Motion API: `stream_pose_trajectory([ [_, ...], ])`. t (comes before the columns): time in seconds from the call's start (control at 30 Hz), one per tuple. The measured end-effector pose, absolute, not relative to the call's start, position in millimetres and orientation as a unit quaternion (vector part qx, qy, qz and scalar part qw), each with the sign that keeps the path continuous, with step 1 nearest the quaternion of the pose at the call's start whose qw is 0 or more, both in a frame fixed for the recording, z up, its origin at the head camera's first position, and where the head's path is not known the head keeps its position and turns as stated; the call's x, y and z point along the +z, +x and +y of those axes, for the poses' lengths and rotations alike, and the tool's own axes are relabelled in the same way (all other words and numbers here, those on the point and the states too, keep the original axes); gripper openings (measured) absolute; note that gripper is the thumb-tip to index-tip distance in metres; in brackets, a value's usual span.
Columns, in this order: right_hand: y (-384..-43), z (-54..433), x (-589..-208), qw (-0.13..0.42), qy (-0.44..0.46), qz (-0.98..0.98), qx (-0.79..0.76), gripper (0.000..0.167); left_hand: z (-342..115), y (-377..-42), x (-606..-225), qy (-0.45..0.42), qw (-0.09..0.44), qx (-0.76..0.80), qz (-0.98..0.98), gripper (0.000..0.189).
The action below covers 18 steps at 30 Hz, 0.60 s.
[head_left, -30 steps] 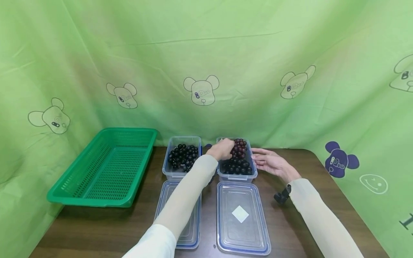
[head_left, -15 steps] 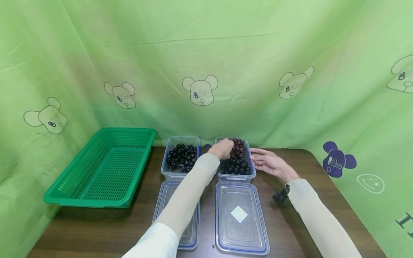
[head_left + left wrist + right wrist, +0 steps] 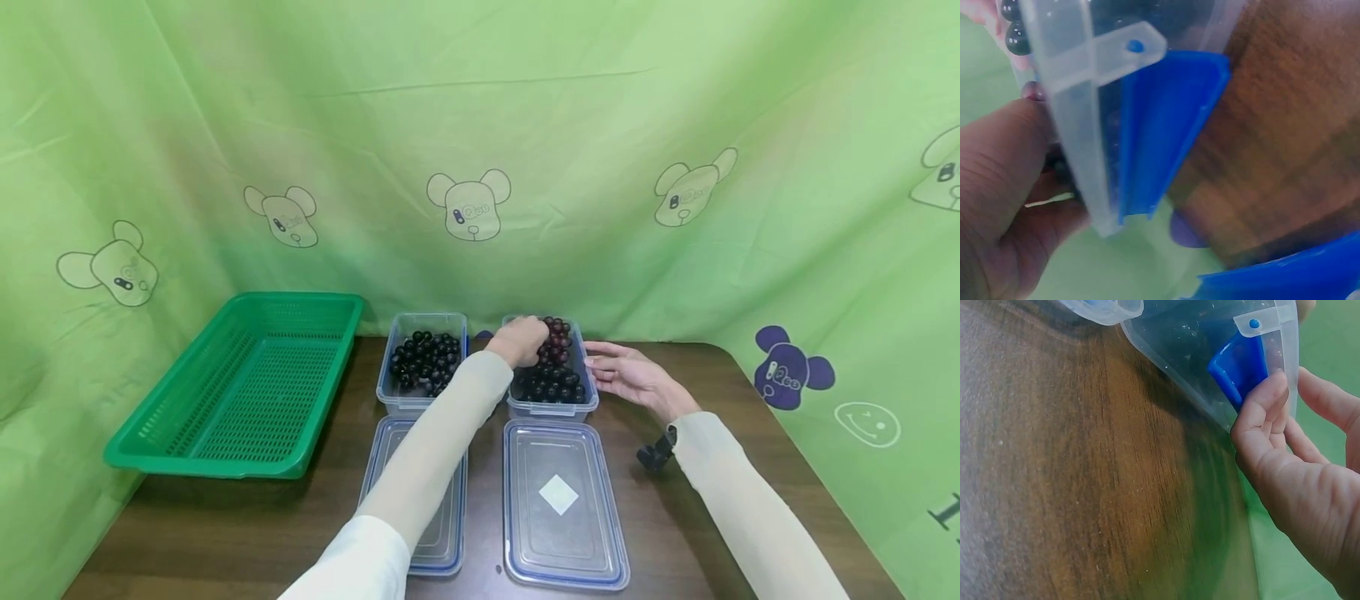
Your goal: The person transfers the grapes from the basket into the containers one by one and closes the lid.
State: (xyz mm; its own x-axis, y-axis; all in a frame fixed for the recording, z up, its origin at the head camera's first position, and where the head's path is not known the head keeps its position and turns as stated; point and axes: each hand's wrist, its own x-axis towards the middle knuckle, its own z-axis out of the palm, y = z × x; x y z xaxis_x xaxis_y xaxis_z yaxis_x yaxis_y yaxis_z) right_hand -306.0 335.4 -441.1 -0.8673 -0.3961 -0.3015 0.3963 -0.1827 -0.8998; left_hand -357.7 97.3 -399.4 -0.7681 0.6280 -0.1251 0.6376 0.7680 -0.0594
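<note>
A clear plastic box [image 3: 551, 412] at the back holds dark grapes [image 3: 555, 385] with redder ones behind. My left hand [image 3: 521, 340] reaches over its left rim, thumb and fingers curled around grapes; in the left wrist view, dark and reddish fruit shows between the thumb and fingers. The fingertips are partly hidden by the box wall. Against the box's right side rests my right hand [image 3: 628, 373], fingers loosely extended. In the right wrist view, a fingertip touches the wall by the lowered blue latch [image 3: 1241, 369].
Left of it stands a second clear box [image 3: 405, 407] of black grapes. Two blue-edged lids, the left [image 3: 438, 542] and the right [image 3: 562, 550], lie in front on the brown table [image 3: 247, 542]. A green basket [image 3: 300, 450] stands at the left. Behind hangs a green curtain [image 3: 585, 275].
The view shifts slightly. My left hand moves a little within the same spot over the right box; the right hand stays at its side.
</note>
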Motion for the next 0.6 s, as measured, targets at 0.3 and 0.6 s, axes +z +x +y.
stream_pose_trajectory([
  [0.3,-307,335,-438,0.253,-0.004,0.587,-0.769,0.056,89,-354,-391,0.301,0.031,-0.078,0.950,0.018],
  [0.6,-304,336,-442,0.251,-0.012,0.591,-0.766,0.049,69,-360,-389,0.325,0.064,-0.012,0.944,0.030],
])
